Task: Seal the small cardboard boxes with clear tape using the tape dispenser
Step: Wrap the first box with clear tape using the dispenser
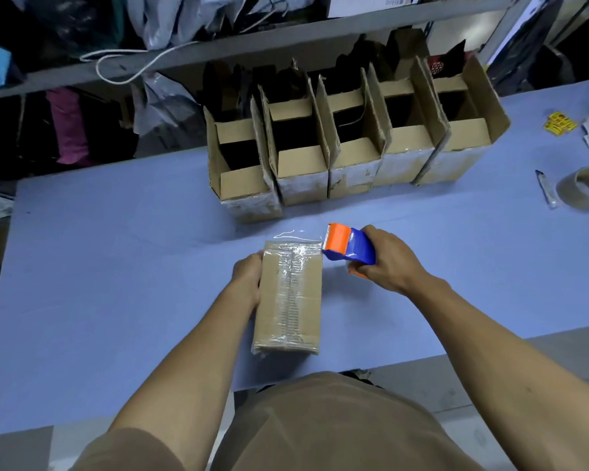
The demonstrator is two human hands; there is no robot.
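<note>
A small closed cardboard box (288,297) lies lengthwise on the blue table (116,266), with clear tape along its top seam and over its far end. My left hand (249,278) presses against the box's left side near the far end. My right hand (386,258) grips a blue and orange tape dispenser (349,246) just off the box's far right corner. A strip of clear tape (298,236) runs from the dispenser's orange head across the far edge of the box.
Several open cardboard boxes (347,144) stand in a row at the back of the table. At the right lie a tape roll (582,192), a box cutter (546,188) and yellow stickers (560,123). A cluttered shelf (218,45) rises behind.
</note>
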